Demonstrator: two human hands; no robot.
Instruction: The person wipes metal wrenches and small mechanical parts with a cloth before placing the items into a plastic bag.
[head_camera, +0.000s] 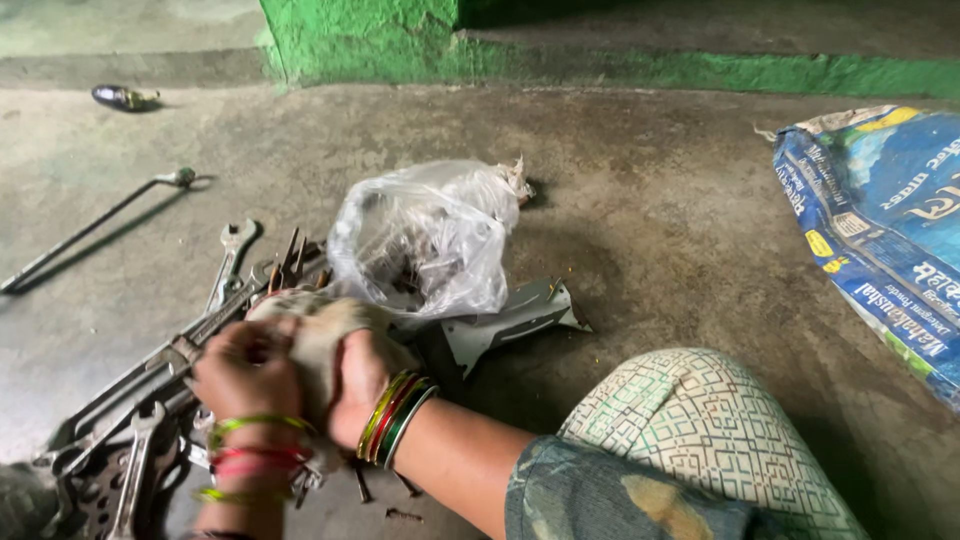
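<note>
Both hands are closed on one item. The left hand (245, 368) and the right hand (358, 378) meet over a wad of dirty beige cloth (318, 335), fingers curled tight around it, the two fists pressed side by side. The cloth sits low over the concrete floor (650, 230), directly above a scatter of tools and just in front of a clear plastic bag (425, 240).

Condition of the cloth: soiled, grey-tan, crumpled into a thick bundle. It appears soft and pliant. Whether anything is wrapped inside cannot be told; the hands cover most of it.

Judgement on handling: a firm two-handed hold suits a bundled rag of this kind. The grip should stay even on both sides so the wad does not slip loose, and the knuckles should be kept clear of the metal below.

Surroundings: open-ended spanners (232, 258) and other steel hand tools lie to the left, a long bent rod (95, 228) farther left. A grey metal bracket (515, 318) lies beside the bag. A blue printed sack (885, 240) rests well apart at the right.
</note>
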